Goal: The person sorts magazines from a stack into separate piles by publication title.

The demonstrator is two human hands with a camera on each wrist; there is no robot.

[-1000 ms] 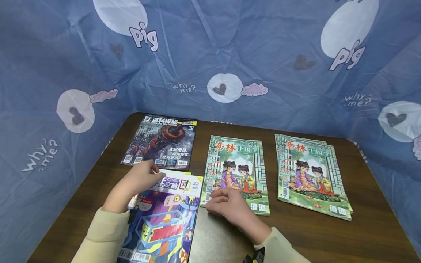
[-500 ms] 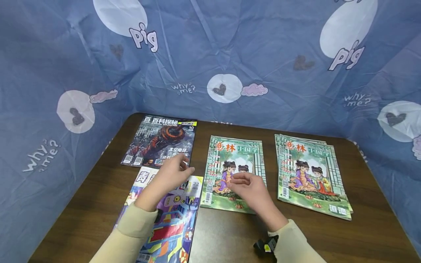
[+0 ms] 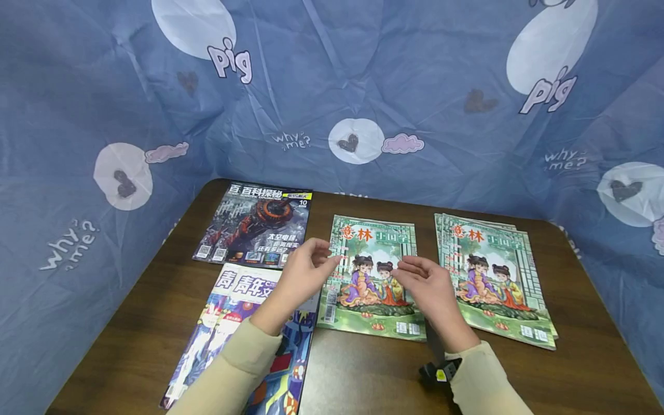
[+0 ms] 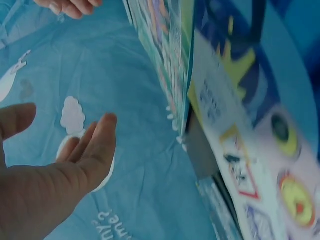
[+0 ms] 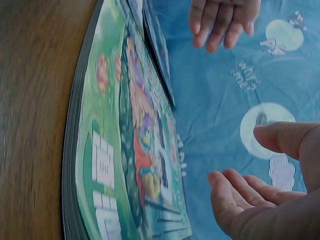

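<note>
My left hand (image 3: 306, 271) hovers over the left edge of a green magazine (image 3: 358, 323) lying in the middle of the table. Its thumb and fingers are apart with nothing between them, as the left wrist view shows of the hand (image 4: 55, 175). Above the same magazine's right side is my right hand (image 3: 430, 282). In the right wrist view this hand (image 5: 265, 190) has thumb and fingers spread, holding nothing. Under my left forearm lie overlapping purple-and-blue magazines (image 3: 212, 311), partly covered by the sleeve.
Behind them, overlapping dark magazines (image 3: 259, 225) lie at the back left. A stack of green magazines (image 3: 503, 305) is on the right. Blue printed cloth (image 3: 358, 75) hangs behind and beside the brown table (image 3: 358, 380). A black device (image 3: 438, 372) is at my right wrist.
My left hand has moved right, from the purple-and-blue magazines to the green magazine. My right hand has moved up and right over that magazine. The magazines stay in place.
</note>
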